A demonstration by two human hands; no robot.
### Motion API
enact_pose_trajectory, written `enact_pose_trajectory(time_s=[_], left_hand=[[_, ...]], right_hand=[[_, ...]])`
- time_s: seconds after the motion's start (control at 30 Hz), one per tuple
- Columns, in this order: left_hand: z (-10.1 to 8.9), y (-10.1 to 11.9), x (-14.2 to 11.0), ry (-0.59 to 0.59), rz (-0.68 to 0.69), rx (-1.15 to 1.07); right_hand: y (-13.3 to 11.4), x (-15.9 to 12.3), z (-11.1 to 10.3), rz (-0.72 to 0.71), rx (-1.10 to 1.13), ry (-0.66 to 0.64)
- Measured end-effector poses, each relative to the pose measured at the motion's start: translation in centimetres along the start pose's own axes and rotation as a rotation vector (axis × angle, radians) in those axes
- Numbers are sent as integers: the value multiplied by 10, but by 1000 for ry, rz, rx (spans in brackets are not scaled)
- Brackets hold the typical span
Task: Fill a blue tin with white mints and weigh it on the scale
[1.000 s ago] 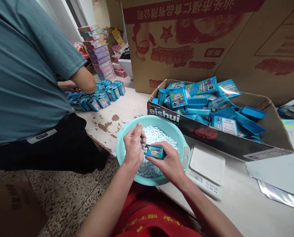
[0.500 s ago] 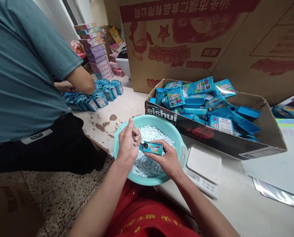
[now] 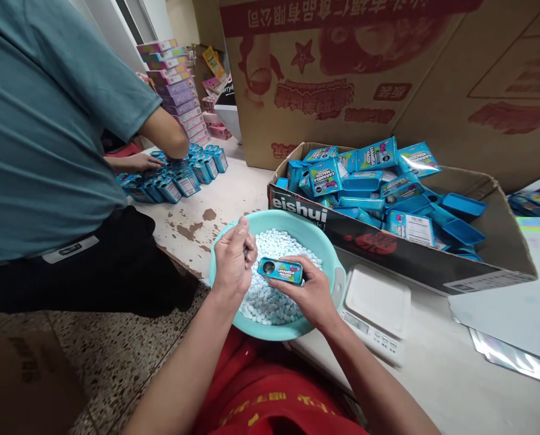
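Observation:
My right hand (image 3: 312, 293) grips a small blue candy tin (image 3: 279, 272) lettered "CARAMELO MACIZO", its round dark hole facing up at the left end. Just left of that tin, my left hand (image 3: 234, 260) is closed with fingers curled in and thumb up; whatever lies inside it is hidden. A narrow gap separates the hand from the tin. Both hands are over a turquoise basin (image 3: 326, 241), which holds a heap of small white and pale blue candies (image 3: 270, 305).
Behind the basin, a cardboard box (image 3: 433, 277) holds many blue tins (image 3: 326, 176). A white scale (image 3: 378, 302) sits at right. On the left stands a co-worker in a teal shirt (image 3: 47, 133), near rows of blue tins (image 3: 185, 184). A large carton (image 3: 342, 90) rises behind.
My left hand has drawn slightly left, away from the tin. A white candy seen at the tin's hole is no longer there. The co-worker's hand has shifted over the rows of tins.

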State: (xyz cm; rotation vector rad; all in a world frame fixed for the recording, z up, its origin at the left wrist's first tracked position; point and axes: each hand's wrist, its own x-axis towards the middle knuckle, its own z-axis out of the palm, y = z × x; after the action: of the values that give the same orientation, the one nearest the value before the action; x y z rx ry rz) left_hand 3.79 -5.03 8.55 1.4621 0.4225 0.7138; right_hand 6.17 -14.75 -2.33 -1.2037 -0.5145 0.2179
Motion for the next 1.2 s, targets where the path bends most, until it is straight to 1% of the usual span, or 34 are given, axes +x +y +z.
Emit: enact_pose_trajectory(time_s=[0.13, 0.23, 0.47, 0.57, 0.63, 0.67, 0.8, 0.83, 0.9, 0.97, 1.03, 1.13, 1.17, 1.2], left_hand=[[1, -10, -2, 39, 18, 68], [3, -15, -4, 56, 46, 62], [2, -10, -1, 54, 18, -44], [-2, -8, 2, 47, 19, -40], [-7, -10, 4, 39, 43, 65], [-10, -11, 4, 12, 54, 170], [-25, -15, -1, -171, 105, 815], [-29, -14, -4, -202, 123, 941], [-35, -12, -8, -234, 154, 1083], [-39, -9, -9, -252, 159, 1099], [-44, -8, -7, -243, 136, 1018], [-53, -10, -1, -185, 66, 864], [-57, -12, 0, -190, 56, 879], [-61, -14, 1, -237, 64, 948]], right_hand=[[2, -1, 7, 18, 8, -46], [1, -1, 11, 5, 16, -42], [1, 0, 11, 10, 34, -39], [2, 0, 9, 35, 22, -22], [2, 0, 9, 46, 15, -17], [2, 0, 9, 48, 11, -17], [2, 1, 9, 5, -41, -17], [2, 1, 9, -12, -55, -6], [2, 2, 7, -38, -66, 26], [3, 3, 5, -56, -60, 57], [2, 4, 4, -51, -43, 69], [-3, 1, -1, 46, 65, 72], [-7, -2, -6, 92, 125, 75], [-11, -5, -12, 127, 187, 83]])
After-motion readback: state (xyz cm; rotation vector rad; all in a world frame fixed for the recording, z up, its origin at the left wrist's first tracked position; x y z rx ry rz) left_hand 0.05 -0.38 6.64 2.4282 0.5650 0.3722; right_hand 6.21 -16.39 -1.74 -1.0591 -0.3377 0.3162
